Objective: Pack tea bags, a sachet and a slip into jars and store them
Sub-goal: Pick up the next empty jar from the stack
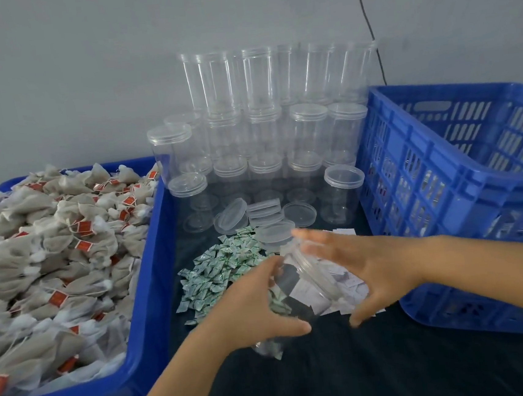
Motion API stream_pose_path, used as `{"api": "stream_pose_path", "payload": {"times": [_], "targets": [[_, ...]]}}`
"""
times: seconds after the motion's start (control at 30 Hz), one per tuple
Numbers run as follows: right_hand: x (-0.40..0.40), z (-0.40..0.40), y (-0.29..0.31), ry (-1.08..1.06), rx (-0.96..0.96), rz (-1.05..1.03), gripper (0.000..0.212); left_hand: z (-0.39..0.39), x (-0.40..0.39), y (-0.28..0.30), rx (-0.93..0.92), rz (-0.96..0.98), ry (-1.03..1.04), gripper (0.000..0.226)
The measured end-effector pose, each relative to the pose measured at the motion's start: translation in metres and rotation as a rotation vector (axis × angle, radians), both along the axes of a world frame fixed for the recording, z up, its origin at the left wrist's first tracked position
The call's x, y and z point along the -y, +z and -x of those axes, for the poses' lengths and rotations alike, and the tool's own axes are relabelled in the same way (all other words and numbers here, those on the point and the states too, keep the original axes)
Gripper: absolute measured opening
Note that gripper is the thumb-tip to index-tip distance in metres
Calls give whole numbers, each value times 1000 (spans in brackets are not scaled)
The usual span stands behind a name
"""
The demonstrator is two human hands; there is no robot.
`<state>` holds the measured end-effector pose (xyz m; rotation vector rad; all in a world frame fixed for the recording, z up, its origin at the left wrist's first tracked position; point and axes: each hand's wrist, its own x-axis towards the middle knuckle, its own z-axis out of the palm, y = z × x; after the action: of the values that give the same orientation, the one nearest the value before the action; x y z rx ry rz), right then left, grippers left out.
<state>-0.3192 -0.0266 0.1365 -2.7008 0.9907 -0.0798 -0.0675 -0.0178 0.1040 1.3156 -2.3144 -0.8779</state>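
Got an empty jar [297,287] tilted mid-frame, left hand [251,307] wrapped round it, right hand [366,270] spread loose at its mouth. Filling looks to be just starting; I reckon tea bags [51,250] from lower left come next.

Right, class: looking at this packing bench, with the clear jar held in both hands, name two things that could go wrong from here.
1. The clear plastic jar is held tilted over the pile of small green-and-white sachets; the left hand grips its body and the right hand is open at its lid, so a slip might scatter them.
2. The stacked empty clear jars stand close behind; a reaching hand could topple them.
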Motion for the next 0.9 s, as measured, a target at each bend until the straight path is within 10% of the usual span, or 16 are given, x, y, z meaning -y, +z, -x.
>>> {"api": "stream_pose_path", "payload": {"times": [0.17, 0.33, 0.63, 0.9], "targets": [[-4, -19, 3, -852, 619, -940, 117, 12, -8, -10, 294, 869, 108, 88], [-4, -29, 4, -907, 698, -1205, 88, 18, -9, -21, 271, 1108, 99, 74], [4, -34, 22, -333, 187, -326, 75, 0, -4, -21, 12, 421, 76, 100], [12, -40, 55, -60, 81, -367, 75, -14, -3, -2, -435, -305, -98, 82]]}}
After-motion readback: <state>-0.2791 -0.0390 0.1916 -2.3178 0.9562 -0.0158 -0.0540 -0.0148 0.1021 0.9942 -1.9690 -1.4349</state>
